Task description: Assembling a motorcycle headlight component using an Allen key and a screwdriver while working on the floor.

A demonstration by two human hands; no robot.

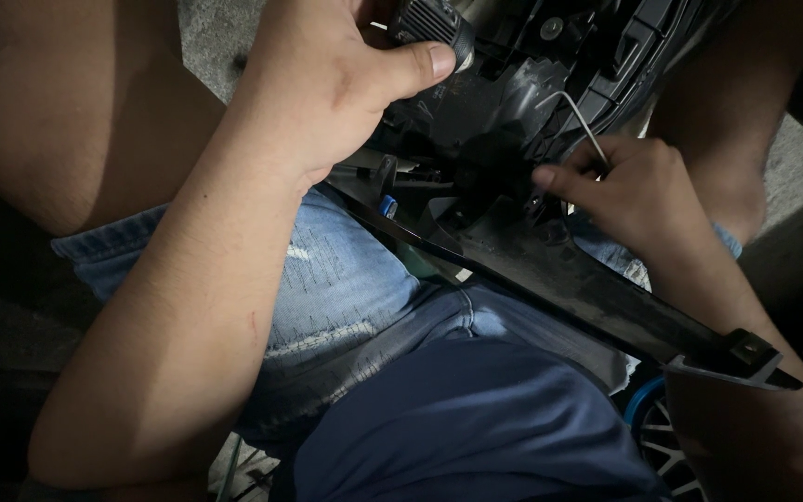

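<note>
A black plastic vehicle part (550, 270) rests across my lap, its long arm reaching to the lower right. My left hand (327, 84) grips the top of it, thumb pressed on a black ribbed connector (434, 23). My right hand (634, 181) pinches a thin L-shaped metal hex key (580, 116). The key's short end points into the dark housing (513, 102). Its tip is hidden in shadow.
My legs in light blue jeans (355, 279) and a dark blue shirt (457, 428) fill the lower middle. A small blue clip (388, 206) sits under the part. A blue-rimmed wheel (652, 428) shows at the lower right. Grey concrete floor (792, 167) lies beyond.
</note>
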